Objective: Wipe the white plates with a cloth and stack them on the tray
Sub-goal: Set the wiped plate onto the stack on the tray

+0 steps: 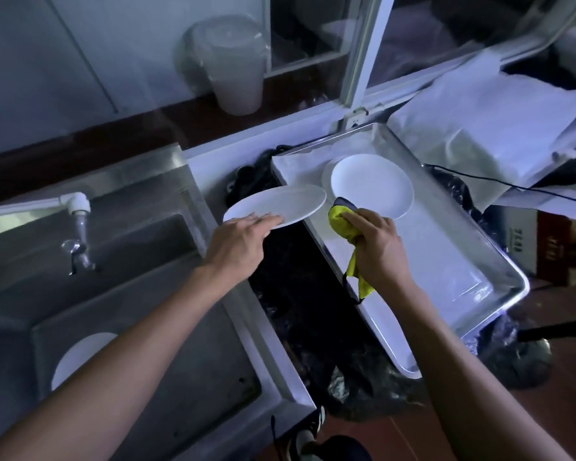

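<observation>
left hand [243, 232] grips plate [275, 206] tilted for wiping, right hand [376, 241] bunches cloth [341, 221] over tray [446, 247]

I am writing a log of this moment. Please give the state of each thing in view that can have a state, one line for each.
Left hand: grips the lifted plate by its near rim.
Lifted plate: in the air, tilted, beside the tray.
Right hand: holds the yellow cloth.
Yellow cloth: bunched, one end hanging down.
Stacked plates: lying flat on the tray.
Tray: holds the stack.
Sink plate: lies in the sink.
Tap: no water visible.
</observation>
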